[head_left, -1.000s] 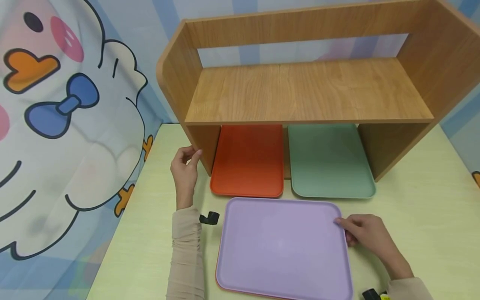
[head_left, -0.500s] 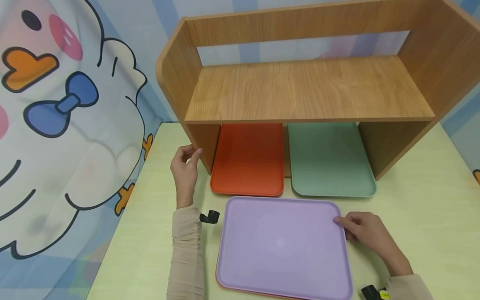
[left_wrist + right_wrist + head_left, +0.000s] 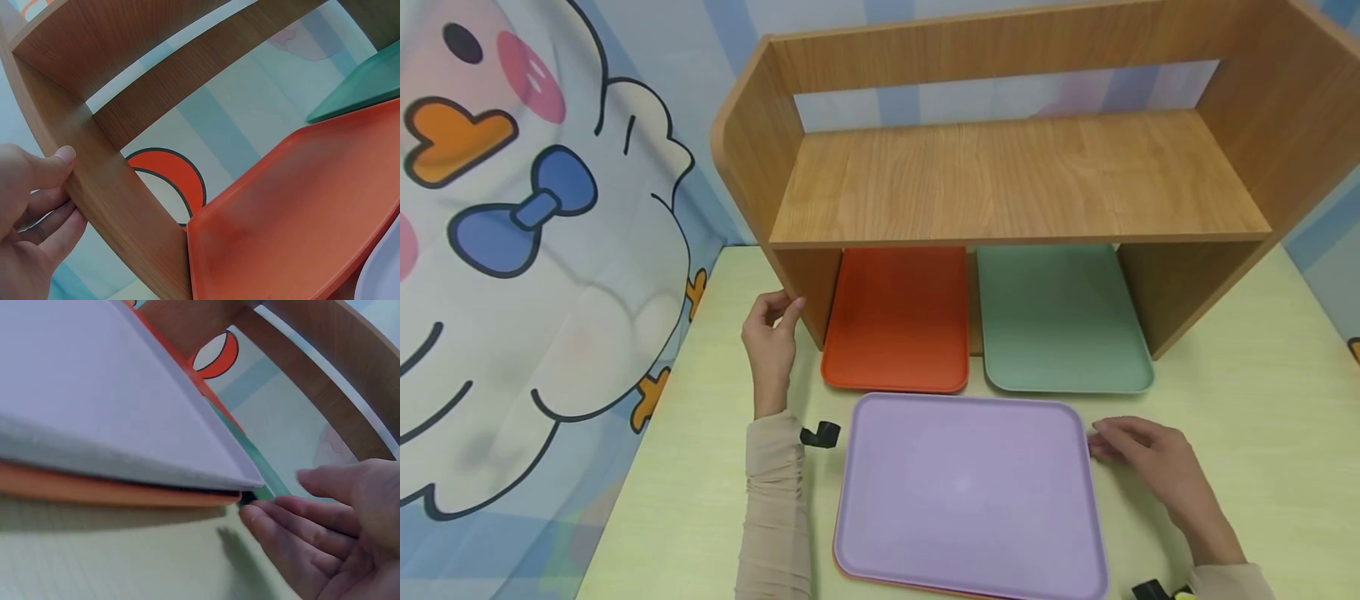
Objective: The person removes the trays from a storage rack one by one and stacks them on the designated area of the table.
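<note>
My left hand (image 3: 770, 354) holds the front edge of the left side panel of a wooden desktop shelf (image 3: 1015, 183). In the left wrist view its thumb lies on the edge, with the other fingers along the panel's outer side. A lilac tray (image 3: 962, 492) lies on top of an orange tray (image 3: 119, 494) in front of the shelf. Beside the lilac tray's right edge is my right hand (image 3: 1150, 467), its fingers loosely bent and the thumb off the tray. Whether its fingertips touch the stack I cannot tell.
Under the shelf board, a red-orange tray (image 3: 895, 325) and a green tray (image 3: 1063, 325) lie side by side, their front ends sticking out. All stands on a pale yellow-green table (image 3: 1247, 417). A cartoon-printed cloth (image 3: 580, 333) hangs at the left and behind.
My right hand has let go of the lilac tray's right edge and shifted slightly right. The left hand and the trays have stayed in place.
</note>
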`<control>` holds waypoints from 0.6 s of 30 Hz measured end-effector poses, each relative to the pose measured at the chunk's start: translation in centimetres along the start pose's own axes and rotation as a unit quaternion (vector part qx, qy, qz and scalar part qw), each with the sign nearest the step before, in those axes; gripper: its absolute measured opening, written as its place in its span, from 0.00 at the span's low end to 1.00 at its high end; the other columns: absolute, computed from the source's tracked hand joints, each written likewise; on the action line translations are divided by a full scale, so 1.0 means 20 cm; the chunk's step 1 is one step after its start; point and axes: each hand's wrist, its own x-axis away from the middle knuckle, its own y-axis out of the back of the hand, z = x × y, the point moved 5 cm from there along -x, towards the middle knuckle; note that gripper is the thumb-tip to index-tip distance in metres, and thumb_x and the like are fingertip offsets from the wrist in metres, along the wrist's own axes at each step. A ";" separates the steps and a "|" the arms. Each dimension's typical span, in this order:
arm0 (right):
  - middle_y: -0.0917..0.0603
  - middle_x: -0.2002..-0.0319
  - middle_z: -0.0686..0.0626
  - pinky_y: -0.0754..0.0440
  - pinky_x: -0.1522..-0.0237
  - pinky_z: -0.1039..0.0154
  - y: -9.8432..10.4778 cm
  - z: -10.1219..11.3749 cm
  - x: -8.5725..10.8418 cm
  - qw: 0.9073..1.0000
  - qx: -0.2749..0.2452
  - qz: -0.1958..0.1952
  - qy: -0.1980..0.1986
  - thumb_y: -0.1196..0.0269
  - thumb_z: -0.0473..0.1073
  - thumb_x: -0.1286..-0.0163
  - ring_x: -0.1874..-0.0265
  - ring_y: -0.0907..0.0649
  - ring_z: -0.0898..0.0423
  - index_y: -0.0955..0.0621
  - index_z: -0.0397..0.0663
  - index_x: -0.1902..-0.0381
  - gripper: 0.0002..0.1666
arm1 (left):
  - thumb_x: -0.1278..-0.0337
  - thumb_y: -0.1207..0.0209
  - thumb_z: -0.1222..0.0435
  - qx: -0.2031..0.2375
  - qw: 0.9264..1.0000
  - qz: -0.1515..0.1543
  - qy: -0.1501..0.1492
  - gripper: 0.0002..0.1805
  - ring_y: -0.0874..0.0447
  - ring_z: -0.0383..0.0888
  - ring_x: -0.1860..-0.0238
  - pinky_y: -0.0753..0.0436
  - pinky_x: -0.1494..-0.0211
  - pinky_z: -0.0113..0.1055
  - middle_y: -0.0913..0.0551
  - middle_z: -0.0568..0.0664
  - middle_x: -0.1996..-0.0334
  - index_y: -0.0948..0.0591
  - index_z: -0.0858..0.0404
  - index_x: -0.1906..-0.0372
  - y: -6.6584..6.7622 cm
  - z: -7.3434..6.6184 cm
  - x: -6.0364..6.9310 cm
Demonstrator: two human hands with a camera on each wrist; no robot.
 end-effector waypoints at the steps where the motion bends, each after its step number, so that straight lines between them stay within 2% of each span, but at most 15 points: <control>1: 0.11 0.66 0.54 0.18 0.60 0.73 0.01 0.00 0.00 0.999 -0.033 -0.003 0.001 0.40 0.48 0.31 0.66 0.12 0.61 0.22 0.29 0.49 0.25 | 0.44 0.35 0.62 0.001 1.000 0.003 -0.002 0.13 0.20 0.45 0.56 0.23 0.47 0.45 0.17 0.55 0.61 0.19 0.64 0.57 0.00 0.00 0.00; 3: 0.11 0.63 0.54 0.18 0.57 0.71 0.01 -0.01 0.00 0.993 -0.116 0.000 0.004 0.40 0.45 0.30 0.63 0.12 0.60 0.22 0.31 0.48 0.22 | 0.44 0.35 0.62 0.001 1.000 0.004 0.000 0.13 0.20 0.45 0.56 0.23 0.46 0.45 0.17 0.56 0.61 0.19 0.65 0.56 0.00 0.00 0.00; 4: 0.11 0.62 0.53 0.18 0.56 0.70 0.01 -0.01 0.00 0.987 -0.160 0.005 0.003 0.41 0.44 0.30 0.62 0.12 0.59 0.21 0.32 0.48 0.20 | 0.44 0.35 0.62 0.001 1.000 0.003 0.001 0.14 0.20 0.45 0.56 0.23 0.46 0.45 0.17 0.56 0.60 0.19 0.65 0.56 0.00 0.00 0.00; 6: 0.12 0.60 0.49 0.19 0.54 0.66 0.01 -0.01 0.00 0.969 -0.246 0.022 0.005 0.43 0.41 0.29 0.58 0.13 0.57 0.19 0.36 0.49 0.16 | 0.44 0.35 0.61 -0.002 1.000 0.002 0.005 0.14 0.20 0.45 0.56 0.23 0.46 0.45 0.17 0.56 0.60 0.19 0.65 0.56 0.00 0.01 0.00; 9: 0.13 0.57 0.45 0.21 0.50 0.63 0.00 -0.01 -0.01 0.936 -0.348 0.051 0.003 0.47 0.37 0.27 0.55 0.14 0.55 0.17 0.41 0.51 0.14 | 0.44 0.35 0.61 -0.005 1.000 0.003 0.009 0.15 0.20 0.45 0.55 0.23 0.46 0.44 0.17 0.55 0.60 0.19 0.64 0.55 0.00 0.01 0.00; 12: 0.14 0.54 0.42 0.22 0.47 0.61 -0.01 -0.01 -0.02 0.901 -0.427 0.079 -0.008 0.50 0.35 0.25 0.51 0.16 0.52 0.18 0.41 0.51 0.15 | 0.44 0.35 0.61 -0.003 1.000 0.004 0.008 0.14 0.20 0.45 0.55 0.23 0.46 0.44 0.17 0.55 0.60 0.19 0.64 0.55 0.00 0.00 0.00; 16: 0.16 0.51 0.37 0.24 0.44 0.60 -0.02 -0.01 -0.03 0.851 -0.514 0.106 -0.028 0.54 0.33 0.24 0.48 0.18 0.48 0.19 0.36 0.50 0.17 | 0.44 0.35 0.62 0.001 1.000 0.004 0.004 0.13 0.20 0.45 0.56 0.23 0.47 0.42 0.17 0.55 0.60 0.19 0.64 0.56 0.00 -0.01 0.00; 18: 0.17 0.51 0.35 0.25 0.43 0.59 -0.02 -0.01 -0.03 0.831 -0.544 0.112 -0.035 0.56 0.33 0.23 0.47 0.18 0.46 0.20 0.34 0.50 0.18 | 0.44 0.35 0.62 0.001 1.000 0.004 0.003 0.13 0.20 0.44 0.56 0.23 0.48 0.41 0.17 0.55 0.60 0.19 0.64 0.56 0.00 -0.01 0.00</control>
